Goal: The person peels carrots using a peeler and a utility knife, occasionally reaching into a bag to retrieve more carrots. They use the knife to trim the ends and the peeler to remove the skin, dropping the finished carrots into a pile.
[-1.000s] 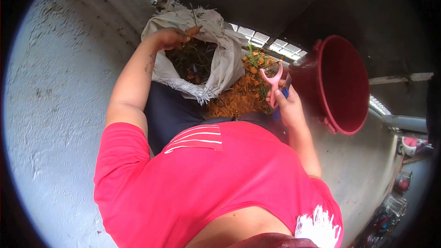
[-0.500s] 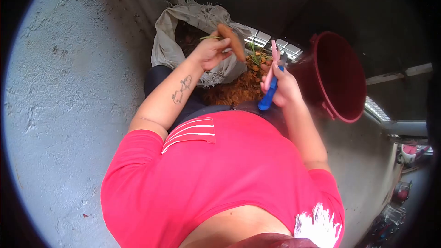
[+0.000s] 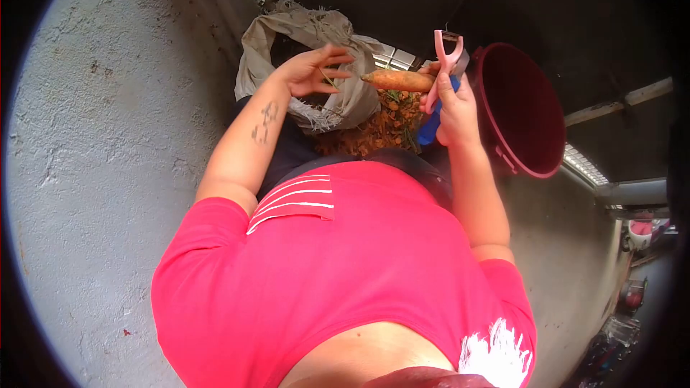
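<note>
Left hand [image 3: 314, 73]: fingers spread wide, closed on no solid item; a thin green strand lies across them. The hand is raised beside the mouth of the white woven sack [image 3: 253, 65], near the free end of the carrot [image 3: 399, 81] but apart from it.

Right hand [image 3: 458, 111]: fingers closed around several items at once. The pink peeler [image 3: 447, 61] stands upright, its forked head above the grip. The blue-handled tool [image 3: 429, 129] is held alongside, handle pointing down; its exact type cannot be confirmed. The carrot lies roughly level, one end at the right fingers and the other extending towards the left hand. Finger placement behind the peeler is hidden.

Surroundings: orange scraps [image 3: 384, 126] lie below the carrot, beside the sack. The dark red bucket [image 3: 521, 111] is tilted, its wide opening visible beyond the right hand.

Caution: the carrot appears supported at one end only. If the shared grip loosens, it could pivot or drop onto the scraps. Crowded handles may let the peeler or blue-handled tool slip or twist. If the tool carries an exposed edge, a shift in grip could bring it against the fingers. The strand could snag between the left fingers and hinder a clean hold.
</note>
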The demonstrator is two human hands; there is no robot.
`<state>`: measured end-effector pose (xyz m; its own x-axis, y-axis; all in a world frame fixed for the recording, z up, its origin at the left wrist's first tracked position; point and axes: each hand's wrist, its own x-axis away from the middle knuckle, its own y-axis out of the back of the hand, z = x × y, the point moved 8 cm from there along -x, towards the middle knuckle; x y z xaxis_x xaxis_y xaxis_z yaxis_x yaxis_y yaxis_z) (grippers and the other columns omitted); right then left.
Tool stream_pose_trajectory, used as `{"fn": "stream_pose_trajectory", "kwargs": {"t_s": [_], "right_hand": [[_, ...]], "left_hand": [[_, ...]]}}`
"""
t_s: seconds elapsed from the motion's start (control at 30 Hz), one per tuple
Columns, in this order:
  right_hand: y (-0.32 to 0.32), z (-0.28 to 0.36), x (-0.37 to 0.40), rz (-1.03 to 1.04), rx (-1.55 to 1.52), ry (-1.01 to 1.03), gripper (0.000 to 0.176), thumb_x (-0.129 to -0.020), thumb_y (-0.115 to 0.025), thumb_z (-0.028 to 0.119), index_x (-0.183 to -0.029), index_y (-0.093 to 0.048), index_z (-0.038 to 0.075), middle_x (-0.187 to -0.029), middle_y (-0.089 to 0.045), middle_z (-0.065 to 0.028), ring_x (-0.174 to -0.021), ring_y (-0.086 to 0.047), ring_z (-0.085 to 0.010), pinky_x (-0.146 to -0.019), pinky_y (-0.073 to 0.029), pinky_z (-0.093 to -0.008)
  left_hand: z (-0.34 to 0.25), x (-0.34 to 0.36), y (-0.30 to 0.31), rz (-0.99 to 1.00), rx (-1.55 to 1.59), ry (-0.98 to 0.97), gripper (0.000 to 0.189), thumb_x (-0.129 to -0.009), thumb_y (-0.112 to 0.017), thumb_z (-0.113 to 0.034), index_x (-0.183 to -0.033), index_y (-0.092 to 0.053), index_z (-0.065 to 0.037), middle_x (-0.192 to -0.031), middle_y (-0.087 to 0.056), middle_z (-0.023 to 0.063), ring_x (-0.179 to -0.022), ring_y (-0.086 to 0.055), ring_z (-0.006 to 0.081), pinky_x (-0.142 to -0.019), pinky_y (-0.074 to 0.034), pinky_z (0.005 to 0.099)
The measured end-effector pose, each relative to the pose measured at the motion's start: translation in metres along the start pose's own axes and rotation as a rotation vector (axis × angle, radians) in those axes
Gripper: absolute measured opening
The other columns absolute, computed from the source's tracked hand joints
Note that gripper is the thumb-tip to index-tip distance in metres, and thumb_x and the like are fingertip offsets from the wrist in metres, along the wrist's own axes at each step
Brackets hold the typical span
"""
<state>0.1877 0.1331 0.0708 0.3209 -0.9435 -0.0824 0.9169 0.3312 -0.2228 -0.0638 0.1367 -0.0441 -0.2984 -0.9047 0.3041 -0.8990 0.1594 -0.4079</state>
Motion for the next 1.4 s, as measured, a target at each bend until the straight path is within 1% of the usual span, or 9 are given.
{"fn": "stream_pose_trajectory", "kwargs": {"t_s": [0.03, 0.2, 0.23, 0.27, 0.43, 0.63, 0.9, 1.2, 1.4], "right_hand": [[0.001, 0.005, 0.002, 0.003, 0.031, 0.029, 0.022, -0.102, -0.049, 0.022, -0.117, -0.052, 0.006, -0.091, -0.062, -0.0056, -0.058, -0.053, -0.0093, -0.057, -0.051, -0.0249], [-0.003, 0.004, 0.007, 0.078, 0.153, 0.065, 0.019, -0.101, -0.048, 0.014, -0.117, -0.052, 0.005, -0.093, -0.061, -0.0031, -0.06, -0.051, -0.0062, -0.057, -0.048, -0.0227], [-0.007, 0.003, 0.009, 0.069, 0.18, 0.044, 0.018, -0.101, -0.048, 0.013, -0.116, -0.052, 0.004, -0.091, -0.061, -0.0023, -0.061, -0.05, -0.0055, -0.057, -0.048, -0.0224], [-0.01, 0.002, 0.009, 0.079, 0.188, 0.062, 0.018, -0.101, -0.049, 0.013, -0.115, -0.053, 0.003, -0.086, -0.059, -0.0006, -0.062, -0.05, -0.0043, -0.055, -0.045, -0.0216], [-0.016, -0.003, 0.009, 0.105, 0.194, 0.064, 0.023, -0.102, -0.051, 0.023, -0.112, -0.056, 0.004, -0.069, -0.051, 0.0019, -0.059, -0.048, -0.006, -0.057, -0.041, -0.0205], [0.01, -0.004, 0.009, -0.073, 0.102, 0.068, 0.03, -0.103, -0.048, 0.029, -0.115, -0.057, 0.003, -0.067, -0.05, -0.0001, -0.062, -0.049, -0.0072, -0.06, -0.041, -0.0222], [-0.015, -0.021, 0.027, 0.384, 0.445, 0.104, 0.016, -0.099, -0.054, 0.016, -0.096, -0.061, 0.002, -0.074, -0.058, -0.0027, -0.067, -0.055, -0.0129, -0.066, -0.045, -0.0265], [-0.054, 0.013, 0.028, 0.616, 1.15, 0.257, 0.015, -0.084, -0.063, 0.01, -0.096, -0.066, 0.001, -0.089, -0.066, -0.0193, -0.082, -0.063, -0.0381, -0.072, -0.05, -0.0418], [-0.054, 0.015, 0.021, 0.658, 1.273, 0.32, 0.015, -0.082, -0.067, 0.019, -0.093, -0.069, 0.009, -0.078, -0.066, -0.0152, -0.078, -0.063, -0.0372, -0.067, -0.049, -0.0452]], "left_hand": [[0.012, 0.002, 0.039, -0.391, -0.373, 0.16, 0.069, -0.095, -0.051, -0.052, -0.142, -0.04, -0.003, -0.144, -0.044, 0.0203, -0.128, -0.049, 0.0334, -0.098, -0.047, 0.05], [0.01, -0.029, 0.036, -0.402, -1.349, 0.034, 0.077, -0.096, -0.033, -0.065, -0.124, -0.058, 0.001, -0.11, -0.068, 0.0196, -0.101, -0.066, 0.0278, -0.084, -0.053, 0.0392], [0.023, -0.004, -0.014, -0.232, -0.488, 0.189, 0.081, -0.096, -0.029, -0.068, -0.119, -0.061, 0.004, -0.096, -0.069, 0.0194, -0.082, -0.069, 0.0222, -0.067, -0.054, 0.0316], [0.031, 0.001, -0.053, 0.064, -0.187, 0.285, 0.08, -0.097, -0.03, -0.065, -0.12, -0.058, 0.005, -0.087, -0.069, 0.0175, -0.065, -0.065, 0.0173, -0.051, -0.047, 0.025], [0.022, 0.033, -0.146, 0.606, 0.339, 0.234, 0.067, -0.102, -0.028, -0.053, -0.123, -0.052, 0.007, -0.067, -0.056, 0.005, -0.043, -0.044, 0.0076, -0.04, -0.036, 0.0201], [0.036, 0.04, -0.141, 0.327, 0.397, 0.203, 0.049, -0.103, -0.035, -0.047, -0.11, -0.056, -0.003, -0.066, -0.051, 0.0024, -0.041, -0.035, 0.0061, -0.039, -0.027, 0.019], [0.044, 0.03, -0.116, 0.127, 0.464, 0.042, 0.037, -0.102, -0.042, -0.043, -0.095, -0.056, -0.009, -0.067, -0.056, 0.0046, -0.042, -0.041, 0.0095, -0.038, -0.03, 0.0231], [0.046, 0.029, -0.116, -0.047, 0.426, 0.049, 0.037, -0.101, -0.042, -0.038, -0.101, -0.059, -0.005, -0.085, -0.065, 0.0106, -0.076, -0.066, 0.0229, -0.072, -0.055, 0.0407], [0.034, 0.05, -0.132, -0.151, 0.508, 0.132, 0.029, -0.1, -0.045, -0.028, -0.094, -0.061, -0.004, -0.077, -0.063, 0.0073, -0.056, -0.057, 0.0163, -0.052, -0.048, 0.0301]]}}
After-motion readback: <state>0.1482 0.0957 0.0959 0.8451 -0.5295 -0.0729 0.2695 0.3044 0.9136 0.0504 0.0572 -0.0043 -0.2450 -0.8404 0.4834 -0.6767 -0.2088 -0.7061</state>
